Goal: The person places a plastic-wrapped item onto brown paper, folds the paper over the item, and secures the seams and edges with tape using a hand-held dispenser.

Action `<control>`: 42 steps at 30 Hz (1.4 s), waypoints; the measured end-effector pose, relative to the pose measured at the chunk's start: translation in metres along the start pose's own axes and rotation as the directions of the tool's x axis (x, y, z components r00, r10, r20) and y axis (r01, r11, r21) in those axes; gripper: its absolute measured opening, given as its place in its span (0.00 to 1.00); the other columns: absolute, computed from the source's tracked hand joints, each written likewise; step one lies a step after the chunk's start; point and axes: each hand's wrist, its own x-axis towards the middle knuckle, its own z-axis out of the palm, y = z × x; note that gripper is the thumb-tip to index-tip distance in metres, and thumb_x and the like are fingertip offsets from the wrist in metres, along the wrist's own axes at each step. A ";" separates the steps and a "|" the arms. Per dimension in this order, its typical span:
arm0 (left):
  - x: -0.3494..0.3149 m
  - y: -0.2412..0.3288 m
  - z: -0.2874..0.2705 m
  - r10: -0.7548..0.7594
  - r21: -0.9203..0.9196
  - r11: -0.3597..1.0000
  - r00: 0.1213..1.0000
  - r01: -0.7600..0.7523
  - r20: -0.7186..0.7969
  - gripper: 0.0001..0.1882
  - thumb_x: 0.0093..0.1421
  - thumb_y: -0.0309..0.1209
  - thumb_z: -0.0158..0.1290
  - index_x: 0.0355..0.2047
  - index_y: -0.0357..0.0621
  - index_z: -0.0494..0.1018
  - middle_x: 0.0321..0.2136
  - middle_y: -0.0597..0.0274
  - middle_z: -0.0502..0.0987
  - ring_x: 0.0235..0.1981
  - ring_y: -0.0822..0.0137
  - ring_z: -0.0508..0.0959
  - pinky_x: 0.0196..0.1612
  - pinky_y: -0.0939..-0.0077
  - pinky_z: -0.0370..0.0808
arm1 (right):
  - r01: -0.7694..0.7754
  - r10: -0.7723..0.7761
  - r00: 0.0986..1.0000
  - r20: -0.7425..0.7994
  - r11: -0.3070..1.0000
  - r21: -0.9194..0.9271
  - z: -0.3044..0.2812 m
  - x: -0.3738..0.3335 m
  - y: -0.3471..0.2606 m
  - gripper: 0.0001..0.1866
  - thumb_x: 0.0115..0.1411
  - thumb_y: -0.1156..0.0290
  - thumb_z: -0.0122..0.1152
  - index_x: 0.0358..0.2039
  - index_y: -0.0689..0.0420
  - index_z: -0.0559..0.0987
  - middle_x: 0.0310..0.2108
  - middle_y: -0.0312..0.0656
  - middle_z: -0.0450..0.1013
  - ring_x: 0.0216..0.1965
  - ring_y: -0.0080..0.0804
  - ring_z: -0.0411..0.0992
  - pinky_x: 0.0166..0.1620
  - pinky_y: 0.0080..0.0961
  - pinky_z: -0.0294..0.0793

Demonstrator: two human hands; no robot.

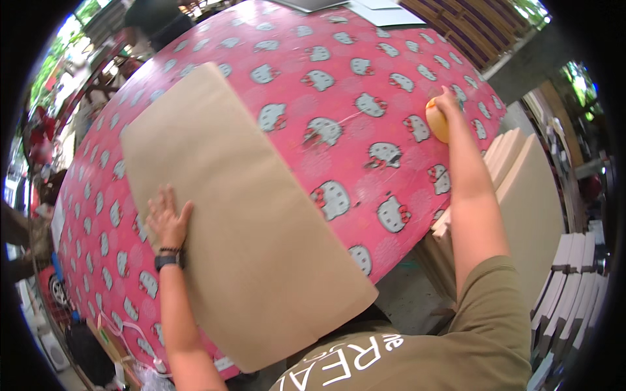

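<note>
A large, flat tan board with straight edges lies slantwise on the table in front of me, its near end close to my body. My left hand rests on its left edge, palm down and fingers spread. At the far right of the table, my right arm is stretched out. My right hand grips a yellow-orange roll, apparently tape, which stands on the tabletop. Part of the roll is covered by my hand and forearm.
The table wears a pink cover with white cat faces. Thick tan boards lean by its right edge, with stacked pale pieces beyond. A dark flat thing lies at the far edge. A white cable hangs at the lower left.
</note>
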 end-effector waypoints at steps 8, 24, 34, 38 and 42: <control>-0.015 0.015 -0.014 0.208 -0.186 0.960 0.978 -0.208 -0.022 0.28 0.61 0.51 0.36 0.61 0.66 0.52 0.63 0.72 0.48 0.65 0.58 0.43 0.56 0.31 0.39 | 0.187 -0.436 0.898 -0.069 0.234 0.954 -0.068 -0.292 -0.248 0.25 0.46 0.66 0.65 0.46 0.48 0.67 0.39 0.36 0.67 0.42 0.26 0.67 0.45 0.26 0.69; 0.002 0.000 -0.035 0.191 -0.653 0.743 0.982 -0.145 0.000 0.25 0.56 0.53 0.45 0.45 0.52 0.73 0.48 0.63 0.70 0.49 0.62 0.67 0.52 0.47 0.59 | 0.449 -0.634 0.715 -0.296 0.092 0.889 0.002 -0.580 -0.272 0.37 0.41 0.75 0.64 0.54 0.57 0.63 0.45 0.44 0.67 0.47 0.32 0.66 0.50 0.28 0.65; -0.014 0.024 -0.087 0.670 -0.833 0.040 0.604 0.551 0.432 0.13 0.57 0.41 0.53 0.26 0.44 0.72 0.20 0.70 0.71 0.20 0.77 0.70 0.22 0.85 0.67 | 0.266 -0.657 0.739 -0.151 0.078 0.961 0.010 -0.586 -0.258 0.40 0.42 0.76 0.62 0.58 0.58 0.57 0.52 0.41 0.59 0.54 0.32 0.59 0.56 0.29 0.60; -0.020 0.030 -0.089 0.694 -0.726 -0.050 0.546 0.686 0.468 0.09 0.57 0.35 0.53 0.26 0.44 0.72 0.19 0.70 0.71 0.17 0.80 0.68 0.18 0.88 0.65 | 0.351 -0.622 0.748 -0.233 0.073 0.933 0.013 -0.587 -0.257 0.40 0.40 0.79 0.64 0.56 0.56 0.60 0.48 0.42 0.62 0.50 0.33 0.63 0.53 0.30 0.64; -0.017 0.029 -0.082 0.732 -0.677 -0.045 0.485 0.735 0.478 0.09 0.59 0.34 0.51 0.25 0.44 0.72 0.19 0.70 0.72 0.17 0.80 0.68 0.18 0.88 0.64 | 0.309 -0.627 0.751 -0.207 0.057 0.949 0.013 -0.587 -0.256 0.40 0.40 0.77 0.64 0.56 0.56 0.59 0.48 0.43 0.62 0.50 0.33 0.63 0.52 0.30 0.64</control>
